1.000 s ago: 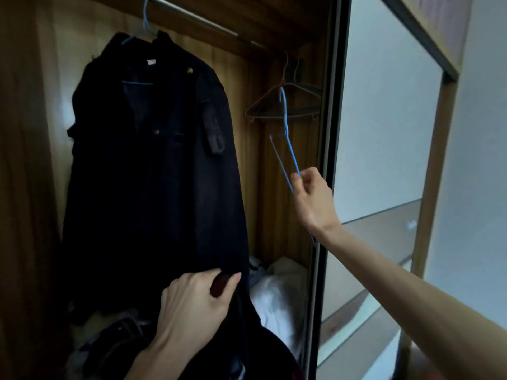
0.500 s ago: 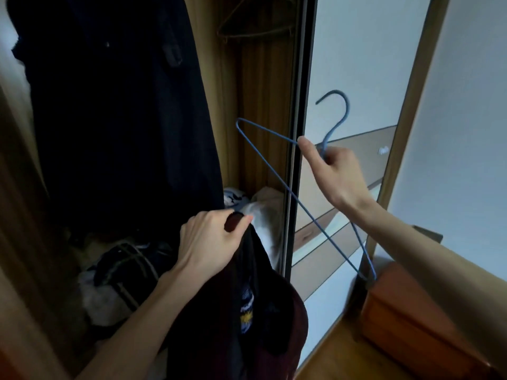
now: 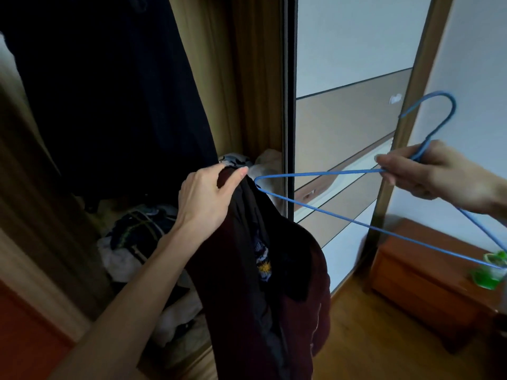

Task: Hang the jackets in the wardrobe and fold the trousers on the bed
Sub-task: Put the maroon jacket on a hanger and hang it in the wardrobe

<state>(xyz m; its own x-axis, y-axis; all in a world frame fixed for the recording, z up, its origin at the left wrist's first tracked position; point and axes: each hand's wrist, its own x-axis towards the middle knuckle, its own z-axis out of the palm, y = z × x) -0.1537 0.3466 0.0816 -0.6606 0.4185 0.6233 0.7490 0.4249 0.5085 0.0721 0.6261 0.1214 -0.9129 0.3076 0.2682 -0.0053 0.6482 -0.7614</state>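
Hanging soft and dark, a jacket (image 3: pixel 263 270) is gripped at its top by the left hand (image 3: pixel 204 198); a thin blue wire hanger (image 3: pixel 356 215) is pinched by the right hand (image 3: pixel 428 174), its left tip touching the jacket.

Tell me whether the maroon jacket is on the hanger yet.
Not yet. The maroon jacket hangs from the left hand; the blue hanger, in the right hand, is bare.

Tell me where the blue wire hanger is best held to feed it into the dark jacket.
Probably at the neck, just below the hook, where the right hand already pinches the blue hanger. Coming from the right leaves its left shoulder tip free, pointing at the collar of the jacket that the left hand holds up.
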